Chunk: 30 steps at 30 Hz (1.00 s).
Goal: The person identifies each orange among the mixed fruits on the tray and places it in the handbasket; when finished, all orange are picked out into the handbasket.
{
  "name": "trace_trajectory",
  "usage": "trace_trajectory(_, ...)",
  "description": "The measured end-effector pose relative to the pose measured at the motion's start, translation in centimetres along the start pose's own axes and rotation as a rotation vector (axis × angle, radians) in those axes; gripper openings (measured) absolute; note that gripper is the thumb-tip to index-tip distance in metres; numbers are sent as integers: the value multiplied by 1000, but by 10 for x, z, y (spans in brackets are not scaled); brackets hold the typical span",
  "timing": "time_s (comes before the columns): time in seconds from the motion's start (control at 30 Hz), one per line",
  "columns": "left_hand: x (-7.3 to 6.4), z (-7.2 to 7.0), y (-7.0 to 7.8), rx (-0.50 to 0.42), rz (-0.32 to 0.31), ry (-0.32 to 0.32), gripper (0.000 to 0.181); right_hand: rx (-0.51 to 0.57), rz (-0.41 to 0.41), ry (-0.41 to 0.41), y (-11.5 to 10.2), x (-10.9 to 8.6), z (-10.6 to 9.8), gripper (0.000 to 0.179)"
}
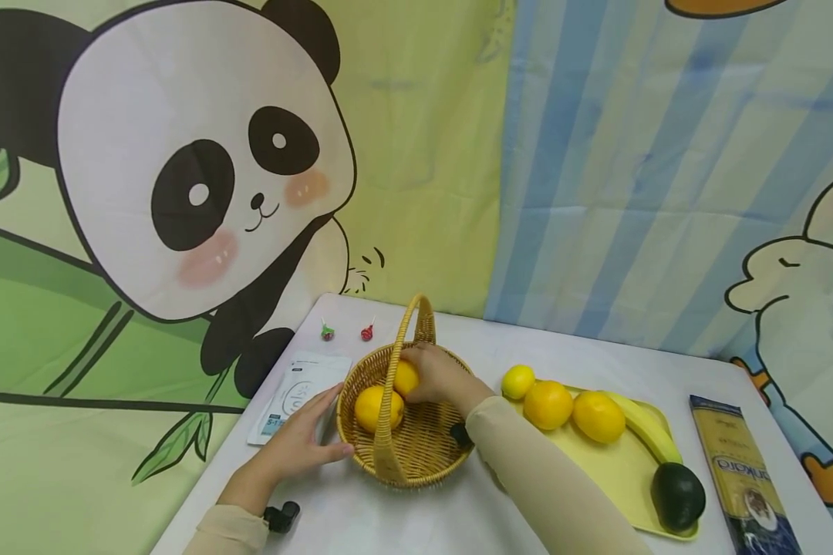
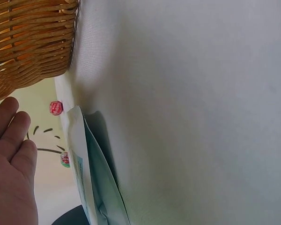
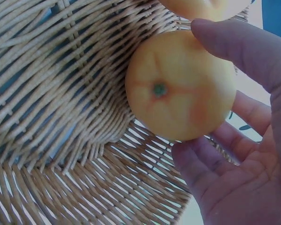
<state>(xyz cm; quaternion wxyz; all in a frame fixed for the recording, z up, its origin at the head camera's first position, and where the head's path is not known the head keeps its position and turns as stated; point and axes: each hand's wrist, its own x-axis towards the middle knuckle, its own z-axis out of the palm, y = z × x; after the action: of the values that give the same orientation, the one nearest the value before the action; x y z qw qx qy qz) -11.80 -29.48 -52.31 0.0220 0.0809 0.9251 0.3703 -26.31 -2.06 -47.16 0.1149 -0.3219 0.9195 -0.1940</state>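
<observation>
A wicker basket (image 1: 426, 447) with an arched handle stands on the white table. My right hand (image 1: 444, 378) reaches inside it and grips an orange (image 3: 178, 89) between thumb and fingers, against the woven side. A second orange (image 1: 368, 408) lies beside it in the basket, partly behind the handle. At the basket's left side is my left hand (image 1: 295, 447), fingers extended and thumb close to the rim; in the left wrist view its fingertips come close to the wicker, and whether they touch cannot be told.
Right of the basket, a yellow tray (image 1: 597, 470) bears a lemon (image 1: 518, 381), two oranges (image 1: 548, 405), a banana (image 1: 645, 428) and an avocado (image 1: 677, 497). A gold-and-blue packet (image 1: 743, 478) lies farther right. A white pouch (image 1: 301, 393) and two lollipops (image 1: 367, 333) lie left and behind.
</observation>
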Motion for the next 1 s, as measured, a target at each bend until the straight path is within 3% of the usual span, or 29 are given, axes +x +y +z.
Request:
trace_trajectory(0.37,1,1,-1,4,-5,-8,116,27,0,31,-2,-15,-21,83)
trace_trajectory(0.67,1,1,0,15,1,-1,117,-52,-44,114,-10,-35,-45,78)
trace_trajectory(1.0,2,0,2,10,-1,0,117,-23,-38,188,-14,-61,-70,80)
